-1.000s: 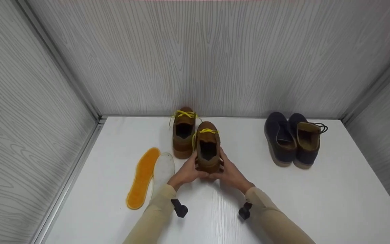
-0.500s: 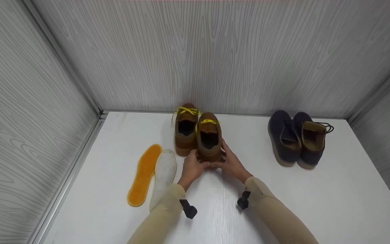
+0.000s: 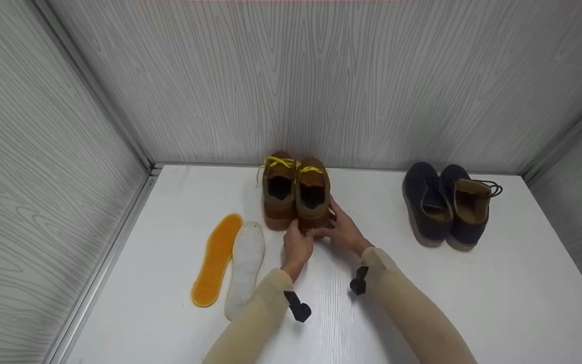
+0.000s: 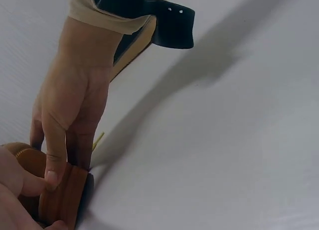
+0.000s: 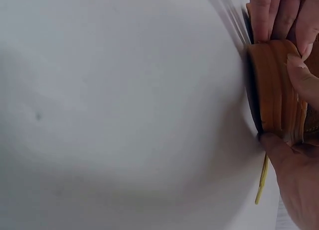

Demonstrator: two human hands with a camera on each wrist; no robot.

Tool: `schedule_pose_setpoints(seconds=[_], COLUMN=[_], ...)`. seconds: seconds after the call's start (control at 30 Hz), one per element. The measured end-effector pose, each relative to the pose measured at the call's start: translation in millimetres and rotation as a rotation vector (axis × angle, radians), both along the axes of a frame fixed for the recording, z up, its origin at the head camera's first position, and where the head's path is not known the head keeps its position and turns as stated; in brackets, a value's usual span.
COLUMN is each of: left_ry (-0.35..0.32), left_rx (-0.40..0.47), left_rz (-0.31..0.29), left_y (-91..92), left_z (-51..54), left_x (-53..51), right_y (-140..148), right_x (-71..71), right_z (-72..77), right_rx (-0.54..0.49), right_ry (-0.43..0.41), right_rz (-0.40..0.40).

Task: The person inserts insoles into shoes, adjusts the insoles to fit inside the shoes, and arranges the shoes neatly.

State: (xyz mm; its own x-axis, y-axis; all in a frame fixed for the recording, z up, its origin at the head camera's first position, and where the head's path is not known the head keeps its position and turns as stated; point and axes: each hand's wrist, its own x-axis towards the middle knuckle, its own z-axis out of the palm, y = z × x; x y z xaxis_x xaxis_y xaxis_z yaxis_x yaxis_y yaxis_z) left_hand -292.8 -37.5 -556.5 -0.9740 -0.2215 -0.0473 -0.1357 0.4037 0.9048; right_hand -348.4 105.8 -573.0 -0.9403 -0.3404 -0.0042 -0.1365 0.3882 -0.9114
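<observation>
Two brown shoes with yellow laces stand side by side at the back wall in the head view. My left hand [image 3: 298, 247] and right hand [image 3: 345, 232] hold the heel of the right-hand brown shoe [image 3: 313, 216], one from each side, thumbs at its back. The left-hand brown shoe [image 3: 279, 210] stands close against it. Up close in the left wrist view, the right hand [image 4: 75, 98] reaches down onto the brown heel [image 4: 62, 202]. Fingers and thumbs also surround the heel [image 5: 271, 85] in the right wrist view. Some fingertips are hidden.
An orange insole [image 3: 215, 263] and a white insole [image 3: 245, 265] lie on the white table [image 3: 513, 283] to the left. A pair of navy shoes stands at the right: one shoe [image 3: 425, 202] beside another [image 3: 468, 232] with a raised tongue. Grey panels enclose the table.
Both hands have moved the right-hand brown shoe away from me, towards the back wall, until it stands almost level with the other brown shoe. The head view has shifted slightly.
</observation>
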Motion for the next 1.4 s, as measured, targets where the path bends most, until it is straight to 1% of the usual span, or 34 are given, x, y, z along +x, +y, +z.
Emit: schedule_pose_setpoints(seconds=[0.13, 0.3, 0.37, 0.43, 0.5, 0.57, 0.67, 0.73, 0.8, 0.9, 1.0, 1.13, 1.23, 1.33, 1.4], left_ry=[0.006, -0.008, -0.011, -0.011, -0.004, 0.018, 0.038, 0.036, 0.032, 0.025, 0.032, 0.036, 0.044, 0.05, 0.05], left_rx=[0.001, 0.007, 0.043, 0.102, 0.172, 0.228, 0.279, 0.282, 0.288, 0.256, 0.249, 0.214, 0.188, 0.21, 0.261], left_rz=[0.008, 0.021, 0.05, 0.085, 0.126, 0.159, 0.179, 0.181, 0.174, 0.162, 0.143, 0.11, 0.083, 0.05, 0.026], left_y=[3.4, 10.6, 13.8, 16.1, 17.0, 16.4, 14.6, 13.3, 12.7, 12.1, 11.2, 9.5, 8.4, 8.3, 9.1], left_z=[-1.4, -7.6, -11.3, -16.2, -20.7, -24.5, -26.9, -27.5, -27.1, -26.9, -28.0, -31.9, -35.5, -37.9, -39.0], left_x=[-2.1, -5.1, -5.0, -3.9, -2.5, -1.1, 1.5, 2.3, 2.3, 0.8, -1.8, -4.8, -6.3, -6.6, -7.2], right_y=[2, 6, 7, 7, 6, 4, 1, -1, -1, -1, -2, -2, -3, -1, 1], right_x=[-3.0, -6.7, -7.7, -7.8, -7.3, -6.2, -3.1, -1.4, -0.2, 0.4, -0.1, -0.9, -0.1, 2.1, 3.1], right_z=[-1.2, -2.5, -2.8, -3.0, -3.2, -3.1, -3.0, -2.3, -0.9, 1.0, 0.2, -4.9, -8.8, -12.9, -15.1], right_rx=[-0.014, -0.036, -0.034, -0.024, -0.021, -0.023, -0.026, -0.037, -0.044, -0.069, -0.069, -0.035, -0.002, -0.008, -0.037], right_ry=[-0.004, 0.005, 0.012, 0.009, 0.005, 0.004, -0.006, -0.017, -0.033, -0.047, -0.045, -0.027, -0.001, 0.006, -0.012], right_rz=[-0.01, -0.012, -0.015, -0.03, -0.048, -0.056, -0.068, -0.067, -0.071, -0.08, -0.103, -0.145, -0.159, -0.132, -0.107])
